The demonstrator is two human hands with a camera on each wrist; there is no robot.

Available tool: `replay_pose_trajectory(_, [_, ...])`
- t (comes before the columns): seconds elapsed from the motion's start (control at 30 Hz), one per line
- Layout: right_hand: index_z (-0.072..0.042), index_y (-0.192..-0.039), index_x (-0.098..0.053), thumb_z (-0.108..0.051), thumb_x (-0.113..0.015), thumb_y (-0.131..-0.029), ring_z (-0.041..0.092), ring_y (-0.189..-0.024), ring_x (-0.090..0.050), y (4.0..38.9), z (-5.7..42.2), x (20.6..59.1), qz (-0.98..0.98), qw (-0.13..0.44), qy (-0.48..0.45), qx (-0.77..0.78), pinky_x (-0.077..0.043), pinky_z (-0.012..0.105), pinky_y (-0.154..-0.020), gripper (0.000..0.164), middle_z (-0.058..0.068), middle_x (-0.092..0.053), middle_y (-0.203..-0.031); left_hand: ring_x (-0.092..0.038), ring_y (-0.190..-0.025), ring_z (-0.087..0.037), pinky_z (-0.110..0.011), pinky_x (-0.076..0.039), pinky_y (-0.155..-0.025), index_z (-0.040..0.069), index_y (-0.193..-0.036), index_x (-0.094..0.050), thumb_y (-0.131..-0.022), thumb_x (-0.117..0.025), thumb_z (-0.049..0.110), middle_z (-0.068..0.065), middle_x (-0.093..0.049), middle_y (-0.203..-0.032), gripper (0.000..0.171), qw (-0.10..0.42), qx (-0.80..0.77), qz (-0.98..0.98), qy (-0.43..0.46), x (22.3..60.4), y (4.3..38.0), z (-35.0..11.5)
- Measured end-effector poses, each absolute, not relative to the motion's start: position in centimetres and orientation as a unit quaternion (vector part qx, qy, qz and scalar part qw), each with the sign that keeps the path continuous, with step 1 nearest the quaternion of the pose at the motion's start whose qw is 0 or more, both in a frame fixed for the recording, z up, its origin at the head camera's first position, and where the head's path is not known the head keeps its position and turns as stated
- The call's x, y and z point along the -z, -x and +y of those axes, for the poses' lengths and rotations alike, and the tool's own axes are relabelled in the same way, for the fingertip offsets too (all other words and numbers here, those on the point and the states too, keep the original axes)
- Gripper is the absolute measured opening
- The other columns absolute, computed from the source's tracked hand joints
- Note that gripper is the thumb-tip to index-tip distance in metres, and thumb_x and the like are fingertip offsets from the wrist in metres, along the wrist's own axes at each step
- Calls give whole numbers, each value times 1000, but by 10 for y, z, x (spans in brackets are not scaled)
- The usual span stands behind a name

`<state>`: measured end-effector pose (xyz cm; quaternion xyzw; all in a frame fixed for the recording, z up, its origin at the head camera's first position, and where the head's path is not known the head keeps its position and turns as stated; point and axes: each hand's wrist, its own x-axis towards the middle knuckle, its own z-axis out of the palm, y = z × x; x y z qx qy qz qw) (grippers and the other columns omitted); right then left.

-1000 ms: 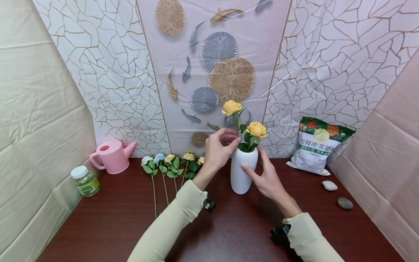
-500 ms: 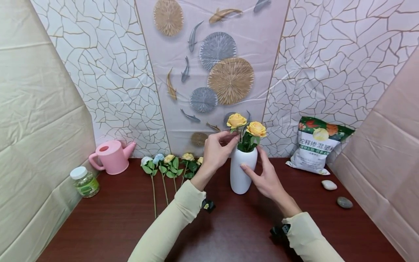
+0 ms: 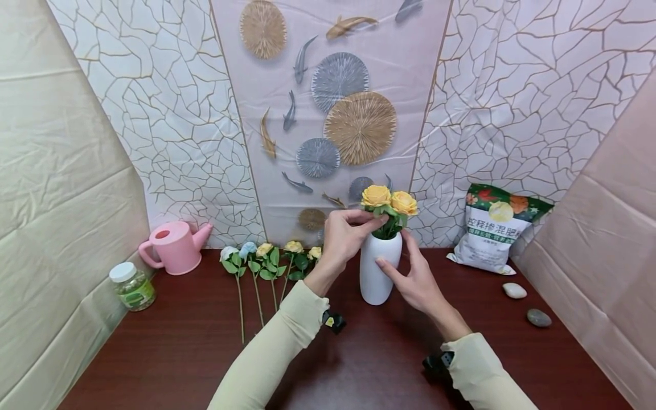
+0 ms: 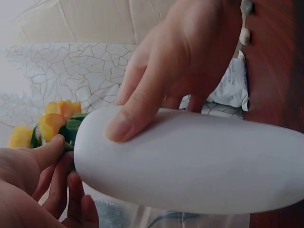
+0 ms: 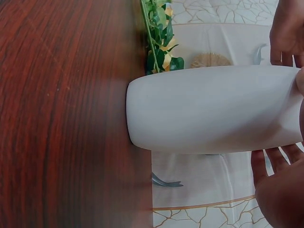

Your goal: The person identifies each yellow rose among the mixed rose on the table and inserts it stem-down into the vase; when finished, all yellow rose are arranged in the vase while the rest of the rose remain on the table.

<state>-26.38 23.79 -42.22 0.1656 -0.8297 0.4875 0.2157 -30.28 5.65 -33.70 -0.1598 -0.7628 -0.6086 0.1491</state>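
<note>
A tall white vase (image 3: 378,276) stands upright on the dark wooden table (image 3: 359,370). Two yellow roses rise from its mouth: a left rose (image 3: 376,196) and a right rose (image 3: 404,203), their heads side by side above green leaves. My left hand (image 3: 344,234) pinches the left rose just below its bloom, thumb and fingers close over the rim. With thumb in front and fingers round the far side, my right hand (image 3: 417,278) holds the upper part of the vase. In the left wrist view the right thumb lies across the white wall (image 4: 190,161). The stems inside the vase are hidden.
Several more flowers lie in a row to the left, among them a blue one (image 3: 248,249) and a yellow one (image 3: 294,247). A pink watering can (image 3: 179,249) and a lidded jar (image 3: 135,289) stand farther left. At right are a fertilizer bag (image 3: 487,230), a white stone (image 3: 514,291) and a grey stone (image 3: 538,318).
The left rose has sunk into the vase, its head dropping from well above the other to about level with it. My left hand has shifted slightly right; the right hand keeps its hold.
</note>
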Motion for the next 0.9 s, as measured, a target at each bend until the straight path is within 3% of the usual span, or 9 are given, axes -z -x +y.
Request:
replay_pose_trajectory(0.3, [-36,-157,-21,-36,-74,-92,22,-141,-44,266,236,422,-825,222,-177,-488,-36,54,-117,84,0,-37,-159,-70,-86,-4,-26,-58,-69,29,-84,-81,-76,-87,45,13,-77,-81,19,139,636,-746,142,346,309,56])
replay_pose_trajectory(0.53, [-38,-157,-20,-35,-75,-91,20,-141,-44,265,236,421,-824,224,-175,-491,-37,53,-116,86,-2,-37,-159,-68,-81,-9,-29,-56,-66,32,-85,-79,-77,-87,44,13,-73,-91,16,163,618,-755,146,349,312,60])
replay_pose_trajectory(0.7, [-40,-156,-21,-34,-75,-92,19,-140,-45,264,236,421,-821,222,-180,-494,-36,53,-116,85,-3,-40,-157,-67,-80,-10,-31,-57,-65,34,-81,-79,-77,-87,43,16,-71,-92,13,144,623,-758,127,352,312,61])
replay_pose_trajectory(0.9, [-37,-157,-22,-33,-75,-92,21,-137,-49,264,237,423,-820,221,-179,-497,-39,51,-114,84,-1,-42,-155,-70,-84,-10,-30,-59,-69,33,-91,-79,-77,-87,45,10,-74,-92,20,124,639,-745,146,355,311,58])
